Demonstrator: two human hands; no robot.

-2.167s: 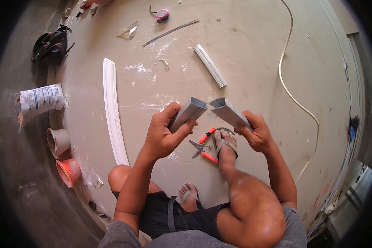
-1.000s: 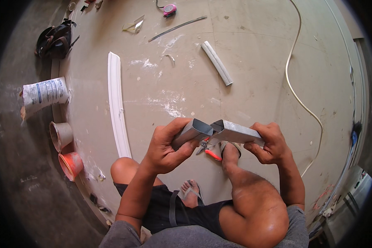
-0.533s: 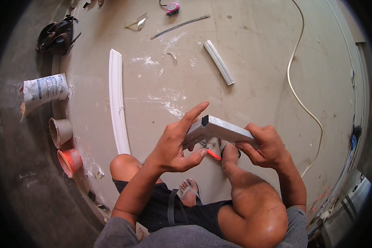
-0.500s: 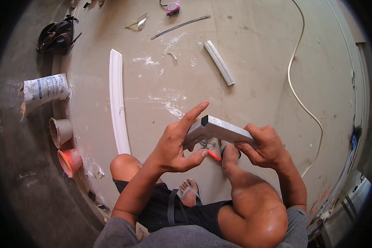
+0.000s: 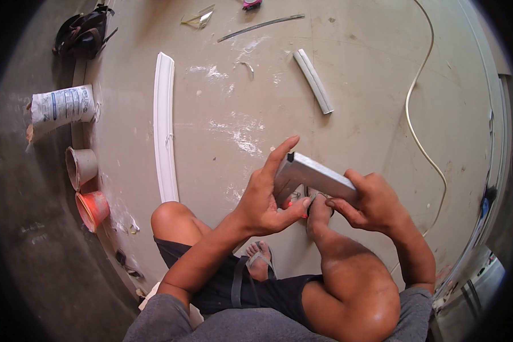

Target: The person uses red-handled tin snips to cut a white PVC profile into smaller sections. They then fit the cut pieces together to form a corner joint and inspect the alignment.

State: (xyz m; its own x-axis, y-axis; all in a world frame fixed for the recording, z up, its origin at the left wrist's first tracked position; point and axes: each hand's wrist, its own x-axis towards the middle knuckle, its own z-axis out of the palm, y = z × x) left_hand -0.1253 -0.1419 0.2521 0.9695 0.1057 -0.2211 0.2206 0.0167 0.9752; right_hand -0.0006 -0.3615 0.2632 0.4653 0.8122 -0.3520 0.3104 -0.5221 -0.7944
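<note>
Above the floor in front of my knees, both hands hold a bent silver metal channel (image 5: 320, 172), angled like an L with its corner pointing away from me. My right hand (image 5: 376, 200) clasps its right end, thumb on the near side. Against the left leg of the channel lies my left hand (image 5: 263, 199), index finger stretched up along the corner and thumb extended to the right. Its other fingers are largely hidden behind the metal. Beneath the channel, beside my right foot, a tool with a red-orange handle (image 5: 303, 212) shows only in part.
A long white trim strip (image 5: 165, 128) lies left, a short metal channel (image 5: 313, 81) ahead. Farther off are a thin dark strip (image 5: 261, 27) and a pink tape measure (image 5: 252, 4). A bag (image 5: 62, 105) and two buckets (image 5: 92, 210) stand left. A pale cable (image 5: 408, 108) runs along the right.
Both hands and the bent channel have shifted slightly right, and the channel has tilted a little. The floor scene has moved in the picture as the view shifted. The hold looks the same.
</note>
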